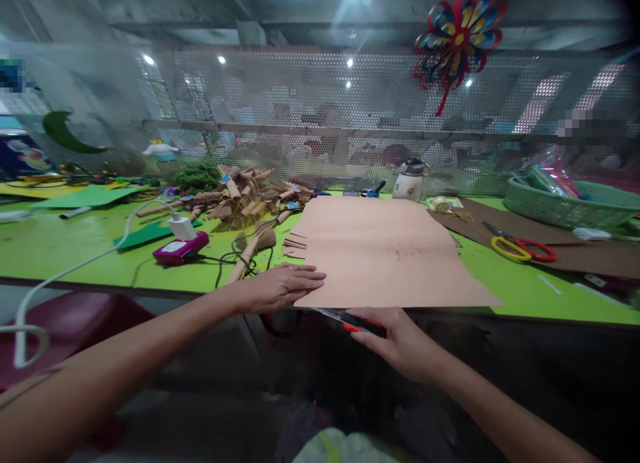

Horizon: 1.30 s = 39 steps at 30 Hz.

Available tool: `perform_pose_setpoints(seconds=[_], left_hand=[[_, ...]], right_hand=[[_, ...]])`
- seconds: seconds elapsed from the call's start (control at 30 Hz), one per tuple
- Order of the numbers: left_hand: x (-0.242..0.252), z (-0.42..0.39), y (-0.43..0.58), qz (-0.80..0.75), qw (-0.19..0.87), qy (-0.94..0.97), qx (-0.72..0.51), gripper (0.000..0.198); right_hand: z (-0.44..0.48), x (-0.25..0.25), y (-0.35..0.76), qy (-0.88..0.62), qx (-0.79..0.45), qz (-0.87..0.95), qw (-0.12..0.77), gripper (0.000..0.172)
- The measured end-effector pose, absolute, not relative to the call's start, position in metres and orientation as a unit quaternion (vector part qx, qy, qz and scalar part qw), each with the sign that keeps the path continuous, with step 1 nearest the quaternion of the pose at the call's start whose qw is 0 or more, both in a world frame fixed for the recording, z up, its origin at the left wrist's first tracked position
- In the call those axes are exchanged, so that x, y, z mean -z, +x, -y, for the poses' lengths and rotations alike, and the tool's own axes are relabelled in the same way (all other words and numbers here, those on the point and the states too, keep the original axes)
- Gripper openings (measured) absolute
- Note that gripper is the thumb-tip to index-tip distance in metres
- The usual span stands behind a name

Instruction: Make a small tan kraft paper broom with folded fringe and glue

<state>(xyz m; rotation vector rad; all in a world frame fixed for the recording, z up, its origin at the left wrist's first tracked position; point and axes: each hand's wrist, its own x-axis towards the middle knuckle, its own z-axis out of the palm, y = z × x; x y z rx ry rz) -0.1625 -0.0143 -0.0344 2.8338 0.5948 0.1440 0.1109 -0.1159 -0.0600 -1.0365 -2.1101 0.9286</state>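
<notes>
A large sheet of tan kraft paper point(380, 249) lies on the green table, its near edge at the table's front. My left hand point(287, 286) rests flat on the paper's near left corner, fingers stretched out and holding nothing. Just below the near edge, my right hand point(395, 336) is closed round a utility knife point(357, 319) with a black and red handle. Its blade points left, under the paper's edge, towards my left hand. Part of the handle is hidden by my fingers. Cut strips point(295, 245) fan out at the sheet's left side.
Yellow-and-red scissors point(523, 247) lie on brown paper point(595, 255) at the right, before a green basket point(575, 203). Rolled brown paper flowers point(245, 189) are piled at the back left. A purple power socket point(181, 248) with cables stands left. A white jar point(409, 183) stands behind.
</notes>
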Motion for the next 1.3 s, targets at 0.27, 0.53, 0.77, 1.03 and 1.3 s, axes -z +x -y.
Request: perform_pose_setpoints(seconds=[0.27,0.53,0.77,1.03,1.3], left_hand=[[0.033,0.010,-0.161,-0.178,0.105,0.978,-0.028,0.043],[0.038,0.006,-0.160,-0.188,0.115,0.974,-0.048,0.041],[0.043,0.004,-0.163,-0.201,0.120,0.971,-0.048,0.041],[0.040,0.004,-0.162,-0.194,0.139,0.970,-0.053,0.042],[0.045,0.004,-0.162,-0.205,0.139,0.966,-0.073,0.039]], right_hand=[[0.116,0.056,0.104,-0.395,-0.327,0.804,0.299,0.022],[0.123,0.060,0.110,-0.431,-0.299,0.804,0.279,0.030],[0.127,0.056,0.112,-0.443,-0.255,0.815,0.273,0.034],[0.122,0.058,0.106,-0.429,-0.266,0.819,0.274,0.034],[0.126,0.063,0.112,-0.427,-0.245,0.827,0.271,0.036]])
